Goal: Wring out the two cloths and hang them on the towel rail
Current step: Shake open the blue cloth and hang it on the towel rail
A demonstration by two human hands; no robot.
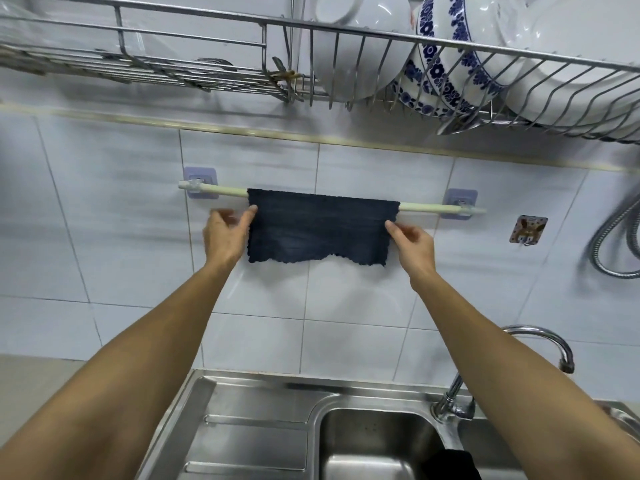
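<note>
A dark navy cloth (318,226) hangs spread over the pale towel rail (221,190) on the tiled wall. My left hand (225,237) is at the cloth's left edge with thumb and fingers apart, and one fingertip touches that edge. My right hand (412,242) is at the right edge, its fingertips pinched together on the cloth's border. A second dark cloth (452,464) lies bunched at the right side of the sink basin (374,441), low in the view and partly cut off.
A steel dish rack (346,39) with bowls and plates hangs just above the rail. A tap (453,403) stands at the sink's right, partly behind my right forearm. A metal hose (609,244) loops on the far right wall. The draining board (249,438) lies left of the basin.
</note>
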